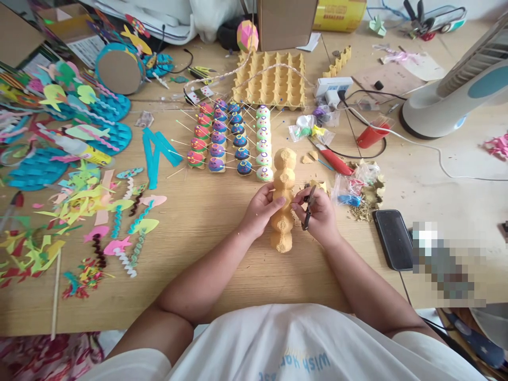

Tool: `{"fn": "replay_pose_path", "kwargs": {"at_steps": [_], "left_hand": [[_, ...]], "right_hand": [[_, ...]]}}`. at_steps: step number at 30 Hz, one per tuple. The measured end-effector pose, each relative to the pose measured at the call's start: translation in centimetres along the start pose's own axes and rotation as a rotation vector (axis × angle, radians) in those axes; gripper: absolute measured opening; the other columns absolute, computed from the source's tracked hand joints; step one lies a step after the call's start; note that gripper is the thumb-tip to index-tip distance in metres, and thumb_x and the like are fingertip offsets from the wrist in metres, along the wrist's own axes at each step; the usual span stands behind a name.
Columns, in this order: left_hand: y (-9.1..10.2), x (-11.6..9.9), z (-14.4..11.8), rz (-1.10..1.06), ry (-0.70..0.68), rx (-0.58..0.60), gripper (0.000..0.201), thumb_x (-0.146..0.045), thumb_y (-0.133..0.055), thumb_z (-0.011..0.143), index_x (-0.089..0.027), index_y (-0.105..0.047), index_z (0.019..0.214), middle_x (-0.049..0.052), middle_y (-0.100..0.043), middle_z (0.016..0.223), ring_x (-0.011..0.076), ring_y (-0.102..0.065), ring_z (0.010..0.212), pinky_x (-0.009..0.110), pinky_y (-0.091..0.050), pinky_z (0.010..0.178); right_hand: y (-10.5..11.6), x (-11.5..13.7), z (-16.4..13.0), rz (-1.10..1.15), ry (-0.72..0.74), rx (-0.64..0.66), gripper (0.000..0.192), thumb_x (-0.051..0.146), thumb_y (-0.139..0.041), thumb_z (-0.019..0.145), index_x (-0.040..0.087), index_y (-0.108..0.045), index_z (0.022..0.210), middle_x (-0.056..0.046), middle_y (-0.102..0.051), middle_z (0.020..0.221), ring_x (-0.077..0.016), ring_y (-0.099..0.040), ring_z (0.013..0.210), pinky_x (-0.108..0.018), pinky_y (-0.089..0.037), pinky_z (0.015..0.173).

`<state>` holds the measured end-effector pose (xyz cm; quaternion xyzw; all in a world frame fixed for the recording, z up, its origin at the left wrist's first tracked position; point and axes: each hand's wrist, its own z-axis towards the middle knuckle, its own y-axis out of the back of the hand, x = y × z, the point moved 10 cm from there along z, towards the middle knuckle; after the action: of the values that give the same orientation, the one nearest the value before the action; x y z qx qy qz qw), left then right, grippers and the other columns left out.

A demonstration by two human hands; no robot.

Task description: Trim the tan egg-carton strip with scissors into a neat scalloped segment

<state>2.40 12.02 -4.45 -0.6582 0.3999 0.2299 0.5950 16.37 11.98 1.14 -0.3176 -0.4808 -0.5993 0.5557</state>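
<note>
A yellow-tan strip of egg carton (284, 186), with several rounded cups in a row, stands lengthwise in front of me. My left hand (262, 209) grips its left edge, the thumb lying over one cup. At the strip's right side, my right hand (319, 214) is closed around dark scissors (308, 209); its fingertips are close to the carton's edge, and the blades are mostly hidden. Beyond the strip are rows of painted carton cups: red (201, 132), purple (217, 137), blue (240, 138) and pale green (263, 143), with thin sticks poking out.
An egg tray (270, 79) lies at the back. Paper fish and colourful scraps (87, 196) cover the left, near a glue bottle (85, 150). On the right are a red-handled knife (332, 157), clay packets (353, 188), a phone (392, 239), a power strip (334, 85) and a fan (448, 90).
</note>
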Motion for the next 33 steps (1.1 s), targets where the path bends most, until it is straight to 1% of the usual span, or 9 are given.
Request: {"fn": "replay_pose_path", "kwargs": {"at_steps": [2,4,8,11,15,19,22,28,33], "left_hand": [[0.1,0.0,0.0,-0.005,-0.005,-0.004,0.060,-0.043,-0.096,0.070,-0.022,-0.068,0.118,0.003,-0.079,0.102,0.0153,-0.074,0.087,0.025,-0.056,0.079],[0.1,-0.1,0.0,-0.022,0.000,-0.004,0.060,-0.044,-0.096,0.069,-0.022,-0.068,0.117,0.002,-0.079,0.100,0.0141,-0.074,0.084,0.025,-0.057,0.076],[0.1,-0.4,0.0,-0.073,0.027,-0.019,0.061,-0.050,-0.096,0.067,-0.024,-0.069,0.116,-0.001,-0.076,0.091,0.0131,-0.071,0.075,0.025,-0.057,0.068],[0.3,-1.0,0.0,-0.083,0.001,-0.042,0.060,-0.054,-0.095,0.067,-0.026,-0.071,0.113,-0.001,-0.076,0.090,0.0139,-0.071,0.076,0.026,-0.054,0.065],[0.1,-0.9,0.0,-0.083,-0.012,-0.004,0.058,-0.052,-0.094,0.070,-0.025,-0.071,0.116,-0.001,-0.077,0.091,0.0144,-0.072,0.076,0.026,-0.054,0.066],[0.0,-0.4,0.1,-0.018,-0.042,0.039,0.057,-0.048,-0.092,0.074,-0.024,-0.069,0.120,0.000,-0.077,0.095,0.0144,-0.072,0.081,0.026,-0.055,0.074],[-0.1,-0.1,0.2,0.007,-0.044,0.062,0.060,-0.049,-0.093,0.073,-0.024,-0.067,0.121,0.001,-0.078,0.099,0.0161,-0.073,0.084,0.028,-0.056,0.077],[-0.4,-0.1,0.1,0.005,-0.049,0.097,0.062,-0.047,-0.093,0.074,-0.023,-0.066,0.124,0.003,-0.078,0.103,0.0169,-0.074,0.089,0.028,-0.056,0.079],[0.0,-0.1,0.0,-0.013,-0.017,0.053,0.066,-0.050,-0.095,0.070,-0.023,-0.066,0.123,0.000,-0.076,0.097,0.0142,-0.071,0.081,0.026,-0.055,0.073]], "right_hand": [[-0.1,0.0,0.0,0.003,-0.005,0.011,0.026,0.041,-0.076,0.090,0.028,-0.057,0.103,0.000,-0.064,0.089,-0.0176,-0.061,0.079,-0.036,-0.055,0.075],[0.3,-0.1,0.2,0.003,-0.015,-0.021,0.024,0.038,-0.075,0.090,0.028,-0.056,0.102,0.000,-0.062,0.087,-0.0167,-0.060,0.076,-0.035,-0.054,0.072],[2.5,-0.9,0.4,-0.127,-0.055,-0.205,0.013,0.029,-0.067,0.093,0.026,-0.058,0.101,-0.001,-0.064,0.091,-0.0163,-0.058,0.078,-0.034,-0.052,0.075],[3.4,-1.9,0.3,-0.138,-0.110,-0.277,0.016,0.030,-0.069,0.092,0.026,-0.059,0.104,-0.002,-0.065,0.093,-0.0164,-0.059,0.080,-0.034,-0.051,0.075],[1.9,-2.3,0.4,0.085,-0.163,-0.163,0.033,0.038,-0.080,0.086,0.028,-0.056,0.106,0.003,-0.061,0.083,-0.0151,-0.060,0.074,-0.031,-0.052,0.071],[-0.1,-2.0,0.2,0.303,-0.243,-0.071,0.040,0.040,-0.086,0.081,0.029,-0.056,0.104,0.003,-0.063,0.085,-0.0143,-0.061,0.078,-0.030,-0.052,0.074],[-0.9,-2.2,0.0,0.377,-0.296,-0.037,0.044,0.040,-0.090,0.077,0.029,-0.057,0.104,0.004,-0.064,0.085,-0.0139,-0.059,0.076,-0.029,-0.050,0.071],[-1.1,-3.3,-0.5,0.423,-0.363,-0.046,0.044,0.040,-0.091,0.075,0.029,-0.059,0.103,0.004,-0.063,0.087,-0.0129,-0.055,0.074,-0.028,-0.047,0.067],[-0.2,-3.8,-0.3,0.439,-0.360,-0.117,0.038,0.039,-0.085,0.079,0.029,-0.057,0.102,0.005,-0.059,0.084,-0.0127,-0.055,0.074,-0.028,-0.048,0.072]]}}
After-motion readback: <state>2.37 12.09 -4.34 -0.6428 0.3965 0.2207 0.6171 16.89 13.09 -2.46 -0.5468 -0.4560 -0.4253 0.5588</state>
